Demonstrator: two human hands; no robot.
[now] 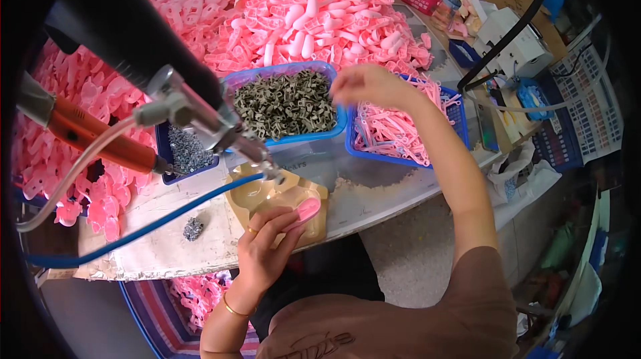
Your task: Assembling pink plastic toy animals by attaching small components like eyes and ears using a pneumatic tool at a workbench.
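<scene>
Blue hose (pixel 180 213) crosses the table (pixel 150 260) — pink heap (pixel 320 29) beyond the hands (pixel 262 252)

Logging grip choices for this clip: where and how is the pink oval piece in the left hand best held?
I'd pinch the pink oval piece by its outer edges at the near-left end, coming from the near left: it is elongated and its hollow seems to face up, so an edge pinch should leave that open.
</scene>
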